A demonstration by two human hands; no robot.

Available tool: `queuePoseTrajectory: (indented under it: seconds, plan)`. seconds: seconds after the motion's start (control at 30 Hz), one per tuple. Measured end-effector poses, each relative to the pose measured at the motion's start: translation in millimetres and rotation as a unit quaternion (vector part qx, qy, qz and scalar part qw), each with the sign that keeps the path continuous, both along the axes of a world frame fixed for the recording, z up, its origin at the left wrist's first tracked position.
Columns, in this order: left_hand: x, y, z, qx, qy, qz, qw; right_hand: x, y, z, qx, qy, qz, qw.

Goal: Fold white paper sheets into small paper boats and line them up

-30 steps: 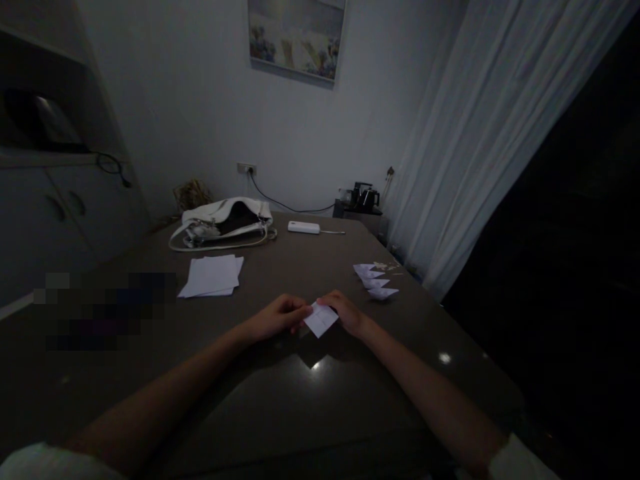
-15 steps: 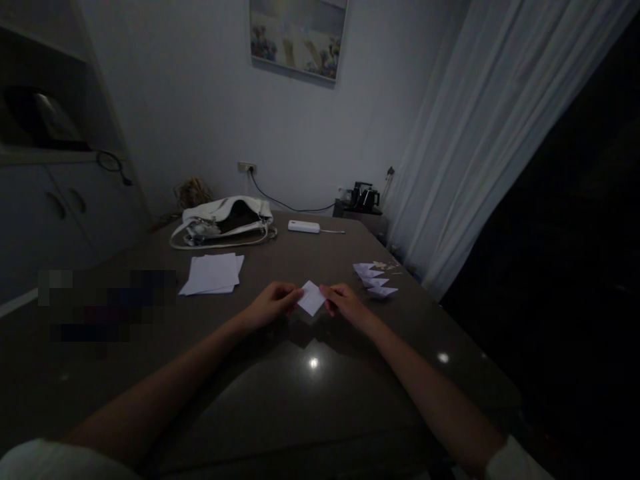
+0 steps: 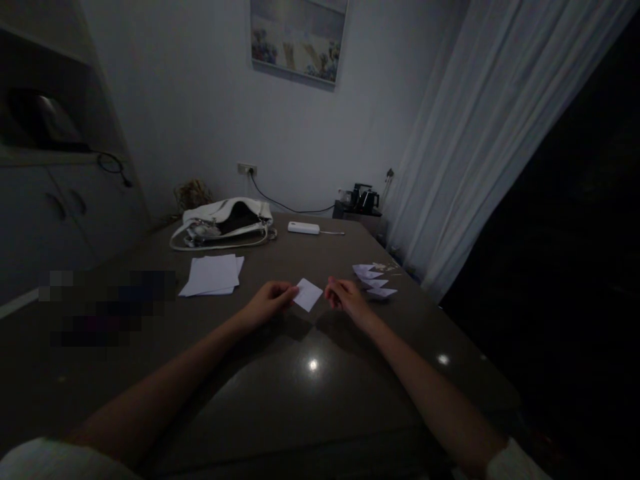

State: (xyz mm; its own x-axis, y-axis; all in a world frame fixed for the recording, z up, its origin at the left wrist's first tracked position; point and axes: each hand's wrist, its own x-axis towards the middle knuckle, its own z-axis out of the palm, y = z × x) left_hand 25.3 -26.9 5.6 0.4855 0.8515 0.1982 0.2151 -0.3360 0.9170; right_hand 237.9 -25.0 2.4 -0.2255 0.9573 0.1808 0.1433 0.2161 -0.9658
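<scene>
A small folded square of white paper point(image 3: 308, 295) is held above the dark table by its left corner, between the thumb and fingers of my left hand point(image 3: 274, 299). Just right of the paper, apart from it, is my right hand point(image 3: 346, 296), its fingers curled together; whether anything small is between them is hidden. Several folded paper boats point(image 3: 380, 284) stand in a row beyond my right hand. A stack of white paper sheets point(image 3: 213, 274) lies to the left, beyond my left forearm.
On the dark table point(image 3: 320, 413), a white handbag point(image 3: 227, 223) and a white power bank point(image 3: 303, 228) with a short cable lie toward the back. Small pale scraps point(image 3: 389, 267) are near the boats. A white curtain point(image 3: 450, 133) hangs at the right.
My right hand has let go of the paper's right corner and drawn slightly away. My left hand has moved a little to the left with the paper, which is turned slightly.
</scene>
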Motion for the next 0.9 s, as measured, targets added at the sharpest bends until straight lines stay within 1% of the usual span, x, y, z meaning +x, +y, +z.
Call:
queuePoseTrajectory:
  seconds: [0.23,0.47,0.67,0.8,0.9]
  plan:
    - [-1.4,0.0,0.4,-0.006,0.0,-0.005,1.0,1.5,-1.3,4.1,0.029,-0.033,0.009,0.999]
    - [-1.2,-0.8,1.8,0.007,0.011,-0.001,1.0,1.3,2.1,-0.2,0.033,-0.032,0.013,0.999]
    - [-0.8,-0.8,2.4,0.004,0.01,-0.001,1.0,1.5,0.3,0.8,0.026,-0.045,0.011,0.999]
    - [-1.1,-0.9,2.0,0.014,0.019,-0.005,1.0,-0.4,-0.2,0.9,0.033,-0.038,0.008,0.999]
    - [-0.3,-1.1,1.9,0.021,0.02,-0.007,1.0,-2.2,0.1,0.9,0.054,-0.008,-0.003,0.998]
